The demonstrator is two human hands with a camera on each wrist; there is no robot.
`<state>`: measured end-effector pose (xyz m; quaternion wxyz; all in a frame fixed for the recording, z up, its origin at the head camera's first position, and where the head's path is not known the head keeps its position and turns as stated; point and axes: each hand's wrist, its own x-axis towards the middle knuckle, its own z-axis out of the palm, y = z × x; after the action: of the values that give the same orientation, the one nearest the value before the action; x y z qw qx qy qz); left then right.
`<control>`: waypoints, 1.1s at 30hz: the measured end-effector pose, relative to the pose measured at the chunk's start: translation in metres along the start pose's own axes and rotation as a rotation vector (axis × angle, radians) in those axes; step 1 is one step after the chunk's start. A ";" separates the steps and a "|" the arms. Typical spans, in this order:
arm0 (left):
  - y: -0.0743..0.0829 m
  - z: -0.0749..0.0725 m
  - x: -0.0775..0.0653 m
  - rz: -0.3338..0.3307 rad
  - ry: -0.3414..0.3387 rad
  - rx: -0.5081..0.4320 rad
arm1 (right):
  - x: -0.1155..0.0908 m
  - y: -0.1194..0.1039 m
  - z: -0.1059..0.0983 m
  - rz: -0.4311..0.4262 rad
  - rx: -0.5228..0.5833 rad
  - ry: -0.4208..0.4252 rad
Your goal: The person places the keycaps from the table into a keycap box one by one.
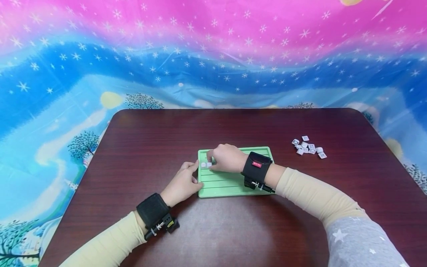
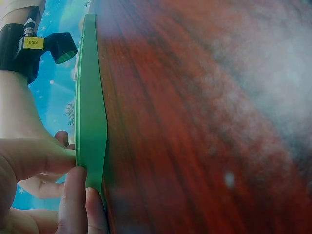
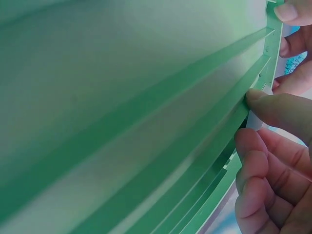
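The right hand [image 1: 230, 157] has its thumb and fingers pinched together on a small white tile [image 3: 254, 119], low in a groove near the left end of a green tray [image 1: 223, 184]. The left hand [image 1: 181, 185] grips that end of the tray, thumb over the rim and fingers against the outer wall.

Just left of the right fingers, in the same groove, sits a second white tile [image 1: 203, 165], close up to the left rim. Long raised ridges run beside the right fingertips. Behind those fingers, the black right wrist strap [image 1: 255, 167] hangs over the tray's right part. Well to their right, beyond the forearm, lies a loose cluster of white tiles [image 1: 311, 146], some touching.

The tray's far rim runs a little beyond the right fingers; its near rim lies further off, toward the person. The dark red-brown surface [image 1: 233, 230] stretches from the left fingers out to its left edge, and on the near side toward the body. Its far edge is well beyond both hands, before a pink-and-blue snowflake backdrop [image 1: 200, 55].
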<state>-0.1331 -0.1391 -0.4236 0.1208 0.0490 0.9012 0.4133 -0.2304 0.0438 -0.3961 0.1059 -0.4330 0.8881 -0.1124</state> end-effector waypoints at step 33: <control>-0.001 0.001 0.001 -0.021 -0.014 -0.024 | -0.027 0.017 -0.013 -0.055 0.094 0.136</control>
<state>-0.1338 -0.1387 -0.4256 0.1319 0.0410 0.8959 0.4222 -0.2305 0.0764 -0.3861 0.0622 -0.4430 0.8748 -0.1859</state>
